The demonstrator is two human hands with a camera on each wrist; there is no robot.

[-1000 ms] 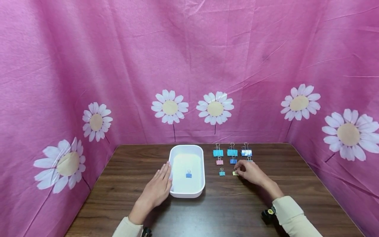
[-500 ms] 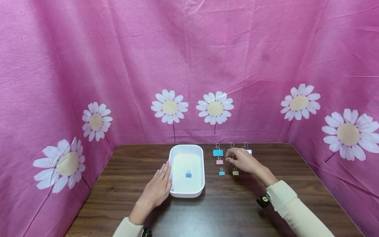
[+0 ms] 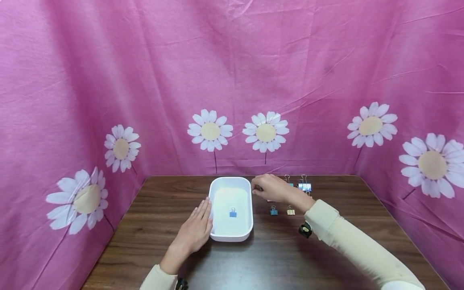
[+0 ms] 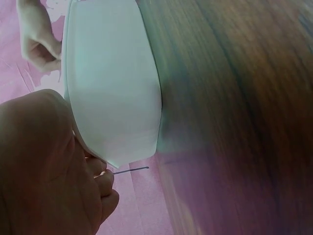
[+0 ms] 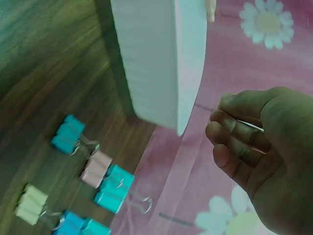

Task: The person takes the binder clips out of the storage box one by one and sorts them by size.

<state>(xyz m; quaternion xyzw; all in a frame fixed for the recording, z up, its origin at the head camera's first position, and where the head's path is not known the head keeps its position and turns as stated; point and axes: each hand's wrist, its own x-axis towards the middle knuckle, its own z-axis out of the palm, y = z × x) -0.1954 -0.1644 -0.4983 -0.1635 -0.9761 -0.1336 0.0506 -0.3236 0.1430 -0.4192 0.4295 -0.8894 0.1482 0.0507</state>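
My left hand rests against the left wall of a white tray, its fingers straight; the left wrist view shows the palm by the tray's side. One small blue binder clip lies inside the tray. Beside the tray's far right edge hovers my right hand, its fingers loosely bent. In the right wrist view nothing shows between those fingers. Under and behind that hand are a pink binder clip and a larger turquoise one, mostly hidden in the head view.
Other binder clips stand right of the tray: a small turquoise one, a yellow one and a shiny blue-silver one, with more partly hidden by the right arm. A pink daisy-print curtain closes off the wooden table behind and at both sides.
From the yellow clip, my right hand has moved away from me and left, over the clips to the tray's right edge. The yellow clip stays upright on the table. My left hand has kept its place.
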